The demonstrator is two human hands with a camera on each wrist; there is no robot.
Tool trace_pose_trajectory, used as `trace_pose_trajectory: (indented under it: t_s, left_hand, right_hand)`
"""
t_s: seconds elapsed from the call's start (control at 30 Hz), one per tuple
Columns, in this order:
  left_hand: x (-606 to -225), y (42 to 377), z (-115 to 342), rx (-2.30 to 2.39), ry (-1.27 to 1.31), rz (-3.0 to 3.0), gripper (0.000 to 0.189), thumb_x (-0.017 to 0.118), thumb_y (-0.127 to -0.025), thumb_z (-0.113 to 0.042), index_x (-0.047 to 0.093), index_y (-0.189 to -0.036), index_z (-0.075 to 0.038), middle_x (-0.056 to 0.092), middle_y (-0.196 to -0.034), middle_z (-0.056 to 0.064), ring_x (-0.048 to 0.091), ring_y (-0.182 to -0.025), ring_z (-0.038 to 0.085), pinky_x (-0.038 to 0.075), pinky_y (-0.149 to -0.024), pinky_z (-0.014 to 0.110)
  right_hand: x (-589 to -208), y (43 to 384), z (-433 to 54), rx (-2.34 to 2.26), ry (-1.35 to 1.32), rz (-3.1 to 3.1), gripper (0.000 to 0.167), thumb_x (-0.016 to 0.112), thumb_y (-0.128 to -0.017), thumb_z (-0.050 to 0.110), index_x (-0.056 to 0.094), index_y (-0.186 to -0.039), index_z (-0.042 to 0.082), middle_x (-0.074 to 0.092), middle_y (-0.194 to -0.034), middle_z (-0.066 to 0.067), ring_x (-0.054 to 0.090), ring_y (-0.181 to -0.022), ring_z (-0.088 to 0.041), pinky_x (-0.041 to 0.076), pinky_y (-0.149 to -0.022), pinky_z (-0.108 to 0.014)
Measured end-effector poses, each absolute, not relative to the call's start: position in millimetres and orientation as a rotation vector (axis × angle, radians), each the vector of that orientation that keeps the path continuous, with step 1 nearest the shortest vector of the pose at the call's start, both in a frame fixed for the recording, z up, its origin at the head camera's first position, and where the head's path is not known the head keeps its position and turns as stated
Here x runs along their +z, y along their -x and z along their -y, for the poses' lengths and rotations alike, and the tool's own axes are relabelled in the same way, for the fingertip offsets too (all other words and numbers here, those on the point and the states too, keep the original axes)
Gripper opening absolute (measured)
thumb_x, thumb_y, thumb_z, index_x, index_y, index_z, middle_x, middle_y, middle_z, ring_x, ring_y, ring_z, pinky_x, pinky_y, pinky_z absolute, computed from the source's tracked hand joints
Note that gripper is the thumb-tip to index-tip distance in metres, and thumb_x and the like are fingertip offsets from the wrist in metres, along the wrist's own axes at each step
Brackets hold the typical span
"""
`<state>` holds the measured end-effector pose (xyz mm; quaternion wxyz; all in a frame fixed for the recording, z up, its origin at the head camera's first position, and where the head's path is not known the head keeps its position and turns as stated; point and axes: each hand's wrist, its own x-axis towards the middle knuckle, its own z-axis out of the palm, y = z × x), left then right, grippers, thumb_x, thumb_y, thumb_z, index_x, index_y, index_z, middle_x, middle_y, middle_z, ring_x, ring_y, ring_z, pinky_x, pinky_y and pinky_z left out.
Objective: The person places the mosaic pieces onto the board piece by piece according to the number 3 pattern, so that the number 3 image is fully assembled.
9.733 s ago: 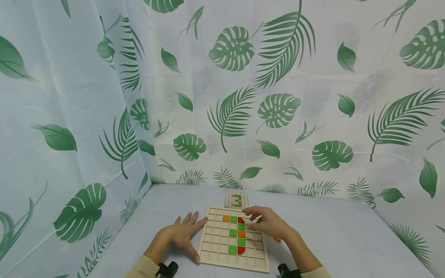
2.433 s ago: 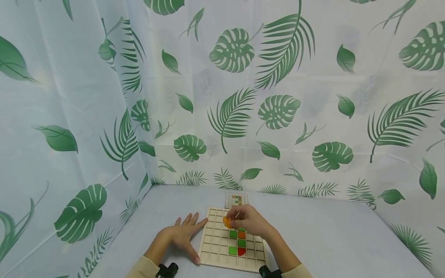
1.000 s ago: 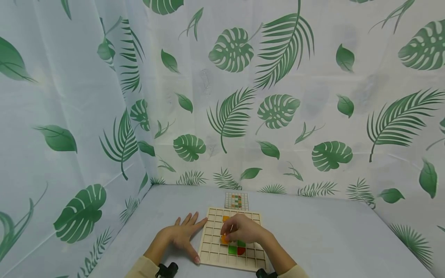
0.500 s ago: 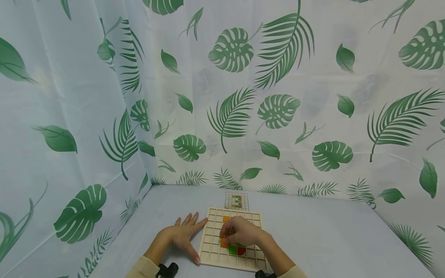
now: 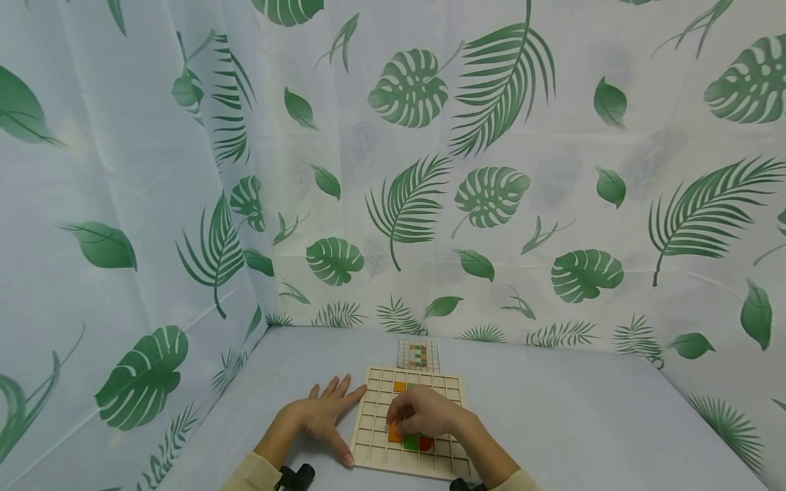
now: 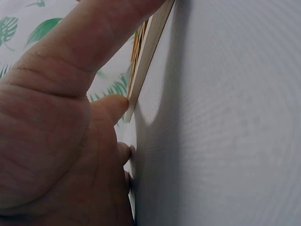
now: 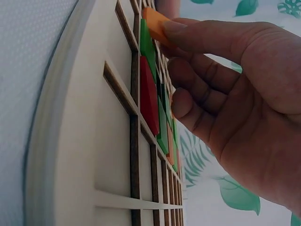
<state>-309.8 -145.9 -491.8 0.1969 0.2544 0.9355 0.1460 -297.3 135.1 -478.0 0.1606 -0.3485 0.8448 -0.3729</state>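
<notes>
My right hand pinches an orange square tile between thumb and fingers. The tile is tilted over the wooden grid board, in the cell left of a green tile. A red rounded tile lies to the right of that green one. Farther up the board sits another orange tile; my right hand hides most of the other tiles in the head view. My left hand rests at the board's left edge with fingers spread, index fingertip and thumb against the edge.
A small card printed with a coloured grid pattern lies just beyond the board's far edge. The table has a pale cloth. Leaf-printed curtains hang behind it and at the left.
An orange tile seen right of the board at first is gone from there. My right hand has brought an orange tile nearer me and lowered its edge toward the cell. The left hand stays put.
</notes>
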Motion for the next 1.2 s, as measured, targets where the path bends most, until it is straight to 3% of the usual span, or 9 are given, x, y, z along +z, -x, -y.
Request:
trace_pose_trajectory:
  t_s: [0.57, 1.2]
  left_hand:
    - [-493.4, 309.2, 146.6, 0.413, -0.717, -2.620, 0.131, 0.092, -0.065, -0.064, 0.016, -0.168, -0.034, 0.006, -0.176, 0.017, 0.001, -0.162, 0.043, 0.005, -0.123, 0.074]
    - [-491.0, 307.5, 146.6, 0.424, -0.725, -2.618, 0.132, 0.093, -0.066, -0.062, 0.015, -0.168, -0.033, 0.005, -0.176, 0.017, 0.000, -0.162, 0.043, 0.004, -0.123, 0.074]
  right_hand:
    - [-480.0, 296.0, -134.6, -1.034, 0.986, -2.364, 0.008, 0.078, -0.091, 0.006, 0.080, -0.095, 0.013, 0.072, -0.082, 0.009, 0.058, -0.070, -0.001, 0.050, -0.064, -0.019]
    - [-478.1, 293.7, -134.1, -1.039, 1.018, -2.358, 0.016, 0.087, -0.082, 0.005, 0.081, -0.096, 0.010, 0.074, -0.086, 0.001, 0.058, -0.070, -0.001, 0.051, -0.064, -0.018]
